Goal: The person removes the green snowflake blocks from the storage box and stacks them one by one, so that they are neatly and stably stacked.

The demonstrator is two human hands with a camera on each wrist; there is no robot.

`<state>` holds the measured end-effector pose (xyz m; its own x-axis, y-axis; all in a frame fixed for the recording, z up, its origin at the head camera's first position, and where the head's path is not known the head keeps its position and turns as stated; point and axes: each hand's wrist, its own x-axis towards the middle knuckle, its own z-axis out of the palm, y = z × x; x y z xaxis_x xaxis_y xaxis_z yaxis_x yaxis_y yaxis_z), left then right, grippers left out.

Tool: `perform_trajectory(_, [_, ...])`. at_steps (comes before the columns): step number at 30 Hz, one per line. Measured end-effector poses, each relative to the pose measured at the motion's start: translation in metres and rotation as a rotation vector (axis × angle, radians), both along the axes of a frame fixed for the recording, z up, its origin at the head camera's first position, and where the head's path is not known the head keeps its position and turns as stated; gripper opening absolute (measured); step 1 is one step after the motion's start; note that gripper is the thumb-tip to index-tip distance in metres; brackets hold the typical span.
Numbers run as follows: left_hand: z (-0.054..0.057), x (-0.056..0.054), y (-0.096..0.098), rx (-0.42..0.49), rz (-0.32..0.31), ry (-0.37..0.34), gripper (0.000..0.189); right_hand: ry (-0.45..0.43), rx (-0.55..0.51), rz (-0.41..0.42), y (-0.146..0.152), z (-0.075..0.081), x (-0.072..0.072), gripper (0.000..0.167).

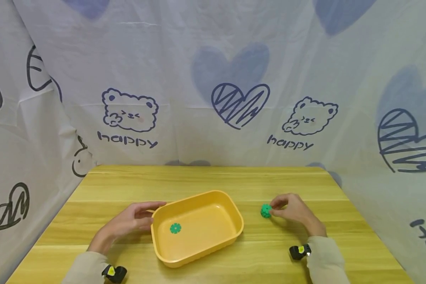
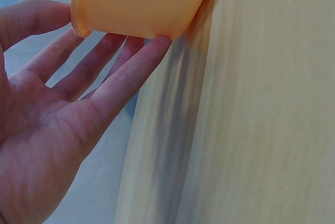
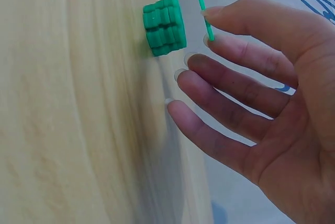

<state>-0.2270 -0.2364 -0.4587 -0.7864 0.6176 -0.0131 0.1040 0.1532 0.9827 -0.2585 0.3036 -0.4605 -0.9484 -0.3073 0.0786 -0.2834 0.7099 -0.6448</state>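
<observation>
A yellow rectangular tray (image 1: 206, 221) stands on the table, with a flat green flower-shaped disc (image 1: 175, 228) lying inside near its left end. My left hand (image 1: 127, 221) rests against the tray's left end from outside, its fingers extended; in the left wrist view, fingertips (image 2: 162, 41) touch the outer wall. To the right of the tray, my right hand (image 1: 294, 211) pinches one thin green disc (image 3: 204, 12) between thumb and index finger. Just beside that disc is a short stack of green notched discs (image 3: 165, 25); the other fingers of that hand are spread.
The wooden table (image 1: 287, 183) extends around the tray. A pale cloth (image 1: 184, 79) printed with hearts and bears hangs behind the table and at both sides. Each wrist carries a small black camera (image 1: 299, 251).
</observation>
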Motion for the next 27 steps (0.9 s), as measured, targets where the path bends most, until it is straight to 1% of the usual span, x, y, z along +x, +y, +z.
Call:
perform_trajectory(6, [-0.0005,-0.0007,-0.0006,0.009,-0.016,0.015,0.056,-0.014,0.011,0.009,-0.0011,-0.0014,-0.0003,0.016])
perform_trajectory(13, [-0.0016,-0.0012,-0.0003,0.005,-0.014,0.019,0.055,-0.038,-0.002,-0.015,-0.0029,-0.0044,-0.0018,0.016])
perform_trajectory(19, [-0.0017,-0.0017,0.0,0.008,-0.017,0.017,0.055,-0.039,0.018,-0.033,-0.0041,-0.0056,-0.0018,0.016])
perform_trajectory(21, [-0.0011,-0.0014,0.0002,0.012,-0.025,0.027,0.055,-0.037,0.024,-0.036,-0.0047,-0.0054,-0.0012,0.017])
perform_trajectory(27, [-0.0001,-0.0002,0.001,0.015,-0.027,0.031,0.055,-0.035,0.037,-0.035,-0.0057,-0.0048,-0.0002,0.018])
